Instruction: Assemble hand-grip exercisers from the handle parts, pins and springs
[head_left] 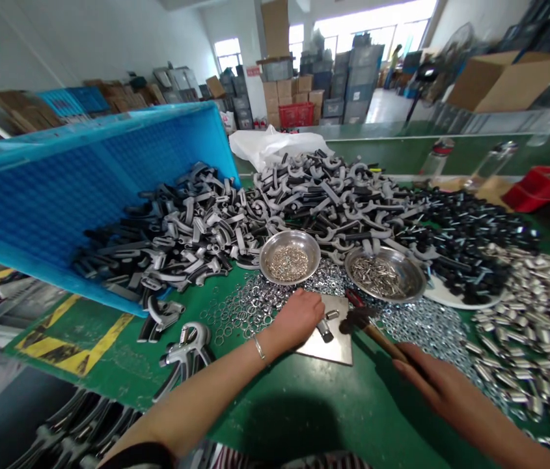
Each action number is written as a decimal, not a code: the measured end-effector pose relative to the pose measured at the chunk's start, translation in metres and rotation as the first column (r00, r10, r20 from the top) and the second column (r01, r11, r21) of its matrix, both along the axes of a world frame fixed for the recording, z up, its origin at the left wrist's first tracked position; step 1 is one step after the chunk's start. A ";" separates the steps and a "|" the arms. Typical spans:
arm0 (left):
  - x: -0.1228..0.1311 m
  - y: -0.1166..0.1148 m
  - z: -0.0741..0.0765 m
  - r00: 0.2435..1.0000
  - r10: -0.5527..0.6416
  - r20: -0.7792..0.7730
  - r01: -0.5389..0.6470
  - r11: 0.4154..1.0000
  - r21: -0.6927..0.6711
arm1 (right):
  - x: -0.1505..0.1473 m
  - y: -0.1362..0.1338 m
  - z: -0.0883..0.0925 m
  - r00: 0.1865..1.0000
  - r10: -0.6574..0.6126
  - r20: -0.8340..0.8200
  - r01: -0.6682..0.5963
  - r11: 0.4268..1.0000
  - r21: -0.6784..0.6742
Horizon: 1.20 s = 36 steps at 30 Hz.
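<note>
The left hand pinches a small metal part on the steel plate. The right hand grips a hammer, its head just beside that part. Washers and two steel bowls lie beyond.

Left grip pins a small metal part on a steel plate; right grip clasps a hammer, head just beside the part, above the green tabletop.

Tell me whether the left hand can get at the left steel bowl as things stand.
Probably yes. The left hand rests at the metal plate just short of the left steel bowl, with only loose washers between. It does pinch a small part, though.
</note>
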State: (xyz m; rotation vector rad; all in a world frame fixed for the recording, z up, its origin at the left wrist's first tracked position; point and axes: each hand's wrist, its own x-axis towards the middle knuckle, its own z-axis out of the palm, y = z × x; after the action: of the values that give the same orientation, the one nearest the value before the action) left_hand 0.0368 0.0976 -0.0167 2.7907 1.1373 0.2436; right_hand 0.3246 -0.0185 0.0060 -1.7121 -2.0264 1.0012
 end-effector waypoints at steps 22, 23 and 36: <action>-0.028 0.068 0.050 0.916 0.285 0.282 -0.277 0.958 -0.071 | -0.073 0.068 -0.050 0.924 0.165 0.346 -0.352 0.722 0.596; -0.032 0.096 0.058 0.926 0.316 0.207 -0.318 0.948 -0.027 | -0.080 0.072 -0.054 0.909 0.154 0.388 -0.376 0.706 0.600; 0.114 0.219 0.031 0.973 0.233 0.008 -0.233 0.970 0.069 | -0.085 0.079 -0.085 0.896 -0.005 0.444 -0.326 0.673 0.664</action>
State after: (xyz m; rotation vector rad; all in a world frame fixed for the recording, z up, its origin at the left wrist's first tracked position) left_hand 0.1510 0.3163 0.0141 2.7113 1.4849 0.3102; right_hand 0.2401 0.0607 -0.0789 -1.3499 -2.3929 -0.2215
